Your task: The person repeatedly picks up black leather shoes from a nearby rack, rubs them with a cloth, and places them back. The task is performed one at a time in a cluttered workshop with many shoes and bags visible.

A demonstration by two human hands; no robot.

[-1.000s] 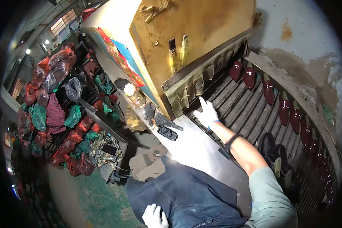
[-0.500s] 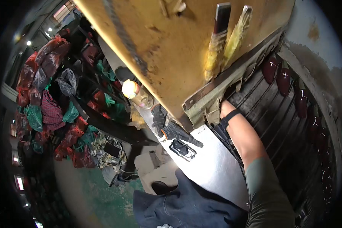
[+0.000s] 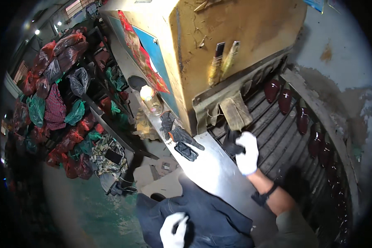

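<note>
My right hand (image 3: 248, 153), in a white glove, grips a black object (image 3: 231, 142) at the mouth of the yellow-brown machine housing (image 3: 235, 45), just under its hanging cloth flap (image 3: 235, 110). What the object is cannot be made out. Behind the hand runs a dark slatted conveyor (image 3: 277, 140) with a row of shiny dark-red shoes (image 3: 285, 101) along its far side. My left hand (image 3: 173, 229), also in a white glove, lies low on the dark blue cloth over my lap (image 3: 211, 219), fingers loosely apart and holding nothing.
A metal ledge (image 3: 211, 169) in front of the machine carries a pair of black gloves (image 3: 175, 131), a small black piece (image 3: 186, 151) and a plastic bottle (image 3: 151, 99). Red, green and black bags (image 3: 49, 103) are heaped on the left floor. A grey curved wall (image 3: 339, 95) borders the conveyor.
Half a second ago my right arm reached under the flaps into the machine. It has since pulled back out, and the hand now holds the black object. The view has tilted back.
</note>
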